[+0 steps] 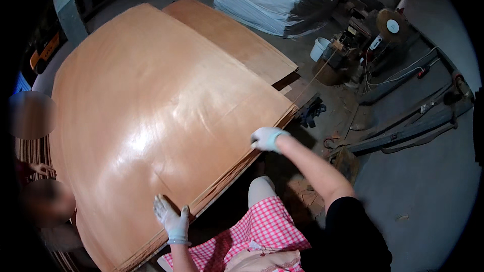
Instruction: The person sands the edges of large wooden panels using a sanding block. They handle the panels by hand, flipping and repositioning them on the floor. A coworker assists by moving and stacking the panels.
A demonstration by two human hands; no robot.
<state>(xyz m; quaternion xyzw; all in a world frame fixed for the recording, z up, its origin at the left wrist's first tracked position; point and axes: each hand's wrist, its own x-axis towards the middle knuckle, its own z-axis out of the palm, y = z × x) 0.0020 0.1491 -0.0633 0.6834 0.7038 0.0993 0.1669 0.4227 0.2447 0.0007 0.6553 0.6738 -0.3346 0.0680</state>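
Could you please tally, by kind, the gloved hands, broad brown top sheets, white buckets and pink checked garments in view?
Gloved hands: 2 (left hand, right hand)
Broad brown top sheets: 2 (front sheet, rear sheet)
White bucket: 1
Pink checked garment: 1
Total: 6

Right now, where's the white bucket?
In the head view, the white bucket is at upper right, just below the plastic-wrapped pile and to the right of the wooden sheets.

Bucket (319,49) bhd/R of sheets (136,70)
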